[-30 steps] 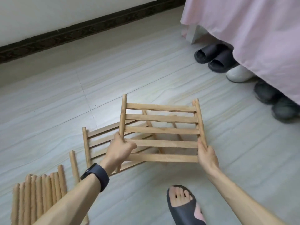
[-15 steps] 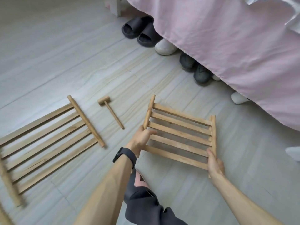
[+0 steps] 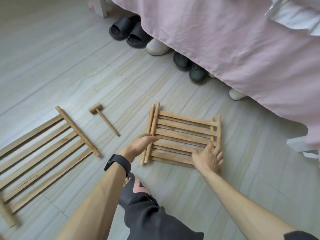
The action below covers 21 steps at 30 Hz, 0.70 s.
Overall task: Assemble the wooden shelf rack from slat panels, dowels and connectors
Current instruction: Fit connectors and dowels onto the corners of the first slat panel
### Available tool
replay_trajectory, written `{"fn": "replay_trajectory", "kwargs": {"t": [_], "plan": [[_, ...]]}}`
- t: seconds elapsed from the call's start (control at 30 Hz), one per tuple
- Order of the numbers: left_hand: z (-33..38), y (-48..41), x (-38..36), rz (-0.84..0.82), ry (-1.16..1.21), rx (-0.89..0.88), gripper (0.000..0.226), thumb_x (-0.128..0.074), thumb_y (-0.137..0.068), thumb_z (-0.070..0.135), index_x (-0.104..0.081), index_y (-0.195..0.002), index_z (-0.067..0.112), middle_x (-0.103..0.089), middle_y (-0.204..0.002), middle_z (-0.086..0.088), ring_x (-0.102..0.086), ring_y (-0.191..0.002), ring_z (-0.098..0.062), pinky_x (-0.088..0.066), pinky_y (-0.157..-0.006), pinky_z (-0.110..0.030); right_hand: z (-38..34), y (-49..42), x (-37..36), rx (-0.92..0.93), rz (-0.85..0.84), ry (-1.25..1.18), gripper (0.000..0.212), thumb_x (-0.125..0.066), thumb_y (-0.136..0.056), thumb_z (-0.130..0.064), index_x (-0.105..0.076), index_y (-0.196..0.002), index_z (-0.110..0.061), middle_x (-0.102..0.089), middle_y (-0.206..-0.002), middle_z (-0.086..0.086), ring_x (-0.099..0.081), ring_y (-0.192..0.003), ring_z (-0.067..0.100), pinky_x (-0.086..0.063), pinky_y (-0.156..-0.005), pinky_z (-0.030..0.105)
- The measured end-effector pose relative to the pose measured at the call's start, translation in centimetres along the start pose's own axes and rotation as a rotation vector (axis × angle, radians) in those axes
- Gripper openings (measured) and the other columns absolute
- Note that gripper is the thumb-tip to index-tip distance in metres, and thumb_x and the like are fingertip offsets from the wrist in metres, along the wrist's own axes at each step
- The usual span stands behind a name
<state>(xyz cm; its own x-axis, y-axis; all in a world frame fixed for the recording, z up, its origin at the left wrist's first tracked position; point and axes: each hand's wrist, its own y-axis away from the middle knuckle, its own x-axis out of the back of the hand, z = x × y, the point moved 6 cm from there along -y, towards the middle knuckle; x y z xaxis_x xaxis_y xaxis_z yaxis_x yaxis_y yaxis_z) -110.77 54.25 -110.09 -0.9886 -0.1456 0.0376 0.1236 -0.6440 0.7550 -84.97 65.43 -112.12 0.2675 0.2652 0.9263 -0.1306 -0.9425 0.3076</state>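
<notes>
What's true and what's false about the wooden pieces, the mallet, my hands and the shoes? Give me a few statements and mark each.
The stack of small slat panels lies flat on the floor. True.
The right hand holds the mallet. False: that hand is open over the stack; the mallet lies on the floor near the long slat panel.
A black watch sits on the left wrist. True.
The left hand grips a rail with curled fingers. False: its fingers are straight.
The shoes stand on the pink bed cover. False: they stand on the floor, partly under it.
</notes>
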Motion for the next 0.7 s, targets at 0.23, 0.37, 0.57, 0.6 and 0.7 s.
{"fn": "replay_trajectory", "kwargs": {"t": [0.23, 0.37, 0.57, 0.6, 0.7], "plan": [[0.1, 9.2, 13.6, 0.39, -0.782, 0.132, 0.053, -0.046, -0.101, 0.041, -0.045, -0.149, 0.02, -0.054, -0.146, -0.007, -0.05, -0.132, -0.028, -0.043, -0.101, -0.036, -18.1, 11.5, -2.4, 0.741, -0.25, -0.151, 0.048, -0.059, -0.091, -0.032, -0.052, -0.138, -0.021, -0.042, -0.154, 0.003, -0.024, -0.145, 0.025, -0.026, -0.118, 0.045], [-2.3, 16.9, 23.5, 0.613, -0.756, 0.219, 0.044, -0.047, -0.1, 0.037, -0.058, -0.137, 0.015, -0.06, -0.136, -0.011, -0.054, -0.125, -0.032, -0.042, -0.092, -0.034, -28.5, 20.4, -3.6, 1.093, -0.363, -0.101, 0.055, -0.047, -0.09, -0.041, -0.05, -0.141, -0.019, -0.04, -0.155, 0.004, -0.021, -0.147, 0.025, -0.027, -0.118, 0.046], [-11.7, 26.2, 32.3, 0.761, -0.708, 0.447, 0.042, -0.044, -0.098, 0.034, -0.058, -0.134, 0.017, -0.062, -0.13, -0.011, -0.057, -0.116, -0.033, -0.049, -0.095, -0.04, -36.6, 28.1, -8.4, 1.338, -0.401, 0.138, 0.045, -0.052, -0.094, -0.032, -0.052, -0.136, -0.015, -0.039, -0.155, 0.007, -0.024, -0.146, 0.026, -0.027, -0.118, 0.042], [-13.6, 26.9, 32.8, 0.762, -0.672, 0.465, 0.045, -0.043, -0.099, 0.034, -0.054, -0.139, 0.017, -0.062, -0.131, -0.012, -0.056, -0.118, -0.033, -0.048, -0.097, -0.039, -37.1, 28.6, -9.6, 1.349, -0.411, 0.193, 0.046, -0.053, -0.093, -0.031, -0.051, -0.137, -0.016, -0.038, -0.156, 0.007, -0.024, -0.146, 0.026, -0.029, -0.116, 0.042], [-19.8, 27.0, 32.9, 0.773, -0.501, 0.472, 0.051, -0.044, -0.099, 0.03, -0.043, -0.149, 0.016, -0.058, -0.138, -0.014, -0.052, -0.127, -0.032, -0.044, -0.103, -0.038, -37.6, 29.0, -13.3, 1.327, -0.448, 0.352, 0.051, -0.053, -0.092, -0.03, -0.05, -0.141, -0.017, -0.032, -0.16, 0.005, -0.023, -0.146, 0.028, -0.032, -0.114, 0.042]]}}
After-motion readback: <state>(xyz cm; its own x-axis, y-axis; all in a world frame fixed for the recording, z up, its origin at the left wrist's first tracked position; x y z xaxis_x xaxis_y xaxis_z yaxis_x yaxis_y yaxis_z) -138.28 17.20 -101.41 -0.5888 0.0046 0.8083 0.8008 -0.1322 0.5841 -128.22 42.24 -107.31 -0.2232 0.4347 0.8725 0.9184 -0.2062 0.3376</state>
